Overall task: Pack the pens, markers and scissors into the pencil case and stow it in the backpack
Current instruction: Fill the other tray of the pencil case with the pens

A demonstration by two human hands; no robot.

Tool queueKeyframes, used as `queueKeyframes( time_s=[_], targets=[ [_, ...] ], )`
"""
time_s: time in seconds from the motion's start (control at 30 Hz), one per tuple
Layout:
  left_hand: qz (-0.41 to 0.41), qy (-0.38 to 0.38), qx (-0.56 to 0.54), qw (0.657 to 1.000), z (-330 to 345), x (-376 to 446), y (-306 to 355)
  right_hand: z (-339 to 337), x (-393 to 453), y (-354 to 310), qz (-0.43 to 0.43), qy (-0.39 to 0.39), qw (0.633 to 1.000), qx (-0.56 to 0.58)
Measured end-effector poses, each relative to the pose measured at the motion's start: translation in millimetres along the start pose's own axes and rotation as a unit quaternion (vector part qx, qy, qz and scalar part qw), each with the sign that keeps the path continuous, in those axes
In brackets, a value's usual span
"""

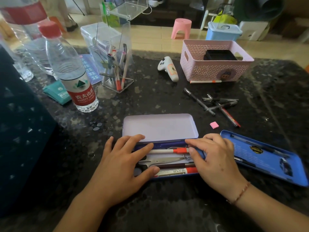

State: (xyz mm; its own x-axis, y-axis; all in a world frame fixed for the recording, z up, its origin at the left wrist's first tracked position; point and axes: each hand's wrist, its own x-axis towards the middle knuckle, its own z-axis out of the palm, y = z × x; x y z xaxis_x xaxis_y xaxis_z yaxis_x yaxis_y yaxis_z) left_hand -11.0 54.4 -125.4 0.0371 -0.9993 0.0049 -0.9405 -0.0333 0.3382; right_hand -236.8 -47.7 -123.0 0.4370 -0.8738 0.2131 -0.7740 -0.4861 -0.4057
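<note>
A blue tin pencil case (168,175) lies open in front of me, its pale lid (160,127) flat behind it. Inside lie a white marker with an orange cap (168,150), scissors (164,160), a dark pen (173,165) and a red-and-white marker (178,171). My left hand (123,164) rests spread on the case's left end, fingers over the contents. At the case's right end my right hand (215,158) grips the rim. Several loose pens (217,104) lie at the right. A dark bag (23,131), perhaps the backpack, fills the left edge.
A blue tray (267,158) with pens lies to the right. A pink eraser (214,125), pink basket (215,62), marker (205,81), white controller (168,68), clear pen holder (117,67) and water bottles (70,69) stand on the dark stone table.
</note>
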Motion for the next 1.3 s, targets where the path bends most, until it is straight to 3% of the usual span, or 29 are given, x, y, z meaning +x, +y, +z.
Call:
queueKeyframes(
  time_s=[0.5, 0.67, 0.83, 0.93, 1.03, 1.13, 1.2, 1.3],
  targets=[
    [0.008, -0.017, 0.004, 1.000, -2, 0, 3, -2, -1, -8, 0.089, -0.044, 0.992, 0.075],
    [0.005, -0.015, -0.006, 1.000, -2, 0, 2, 2, 3, -4, 0.006, 0.025, 1.000, 0.001],
    [0.004, -0.011, -0.012, 1.000, -3, 0, 2, 5, 1, 1, -0.036, 0.000, 0.998, -0.047],
    [0.011, -0.015, -0.014, 1.000, -5, -1, -1, -13, 15, 11, -0.104, 0.019, 0.993, -0.052],
    [0.028, -0.022, -0.019, 0.999, -6, -3, -4, -64, 32, 53, -0.095, -0.072, 0.993, 0.005],
    [0.027, -0.018, -0.028, 0.999, -4, -1, -5, -97, 16, 108, -0.020, -0.205, 0.969, -0.135],
    [0.024, -0.014, -0.052, 0.998, -3, -1, -7, -96, -2, 142, 0.010, -0.224, 0.955, -0.196],
    [0.019, -0.017, -0.071, 0.997, -2, -1, -7, -92, -19, 165, 0.052, -0.219, 0.960, -0.165]
  ],
)
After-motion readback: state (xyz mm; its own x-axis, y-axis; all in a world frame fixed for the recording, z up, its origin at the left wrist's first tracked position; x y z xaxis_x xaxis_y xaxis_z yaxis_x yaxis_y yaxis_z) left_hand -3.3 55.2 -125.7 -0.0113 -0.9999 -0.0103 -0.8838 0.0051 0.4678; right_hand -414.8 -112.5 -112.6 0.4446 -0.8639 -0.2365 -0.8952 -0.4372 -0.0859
